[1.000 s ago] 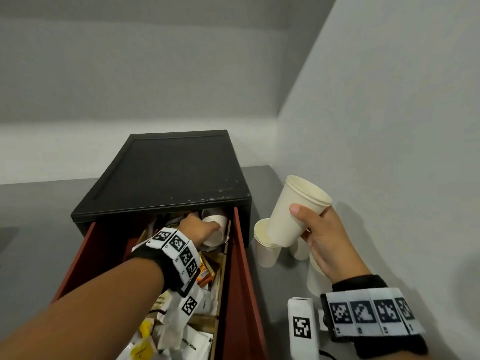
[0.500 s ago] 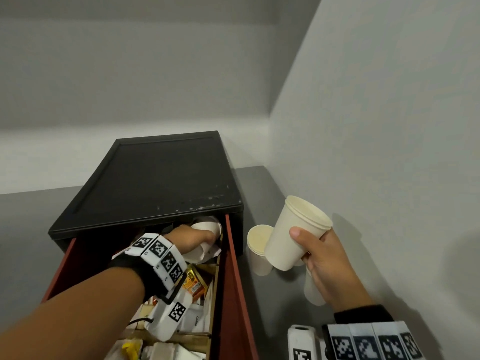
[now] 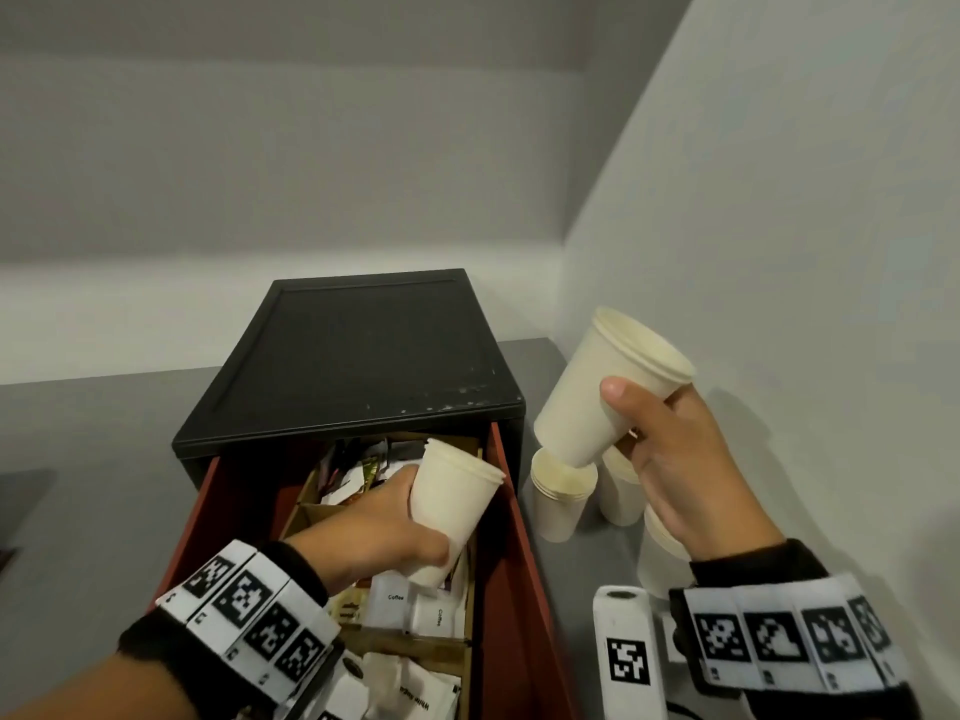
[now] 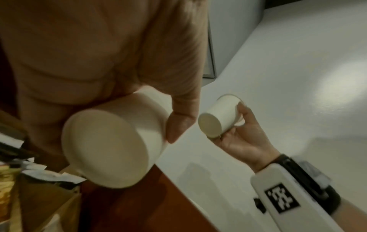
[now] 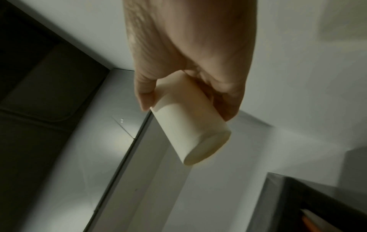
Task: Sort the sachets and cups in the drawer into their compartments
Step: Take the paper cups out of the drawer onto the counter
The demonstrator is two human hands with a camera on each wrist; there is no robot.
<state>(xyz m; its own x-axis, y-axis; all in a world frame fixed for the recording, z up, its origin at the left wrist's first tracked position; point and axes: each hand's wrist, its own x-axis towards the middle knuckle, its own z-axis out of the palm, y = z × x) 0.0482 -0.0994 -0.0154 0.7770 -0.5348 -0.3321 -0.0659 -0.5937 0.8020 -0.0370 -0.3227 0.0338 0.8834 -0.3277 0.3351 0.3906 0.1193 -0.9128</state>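
Meanwhile left hand (image 3: 384, 527) reached over open red drawer (image 3: 511, 558), fingers wrapped round tilted cream paper cup (image 3: 452, 511) above white sachets (image 3: 410, 610). Right hand (image 3: 675, 475) gripped second tilted cream paper cup stack (image 3: 597, 392) above upright cream cups (image 3: 558, 504) on grey counter (image 3: 78, 459), beside drawer.

Left hand (image 3: 384, 527): forearm extended forward from the lower left, marker band on the wrist, fingers and thumb curled round the lower body of a paper cup (image 3: 452, 506), which is tilted with its rim up and to the right. Right hand (image 3: 675, 459): raised, palm facing left, thumb (image 3: 618, 402) across the side of a cup stack (image 3: 602, 392), fingers wrapped behind. Wrist carries a marker band.
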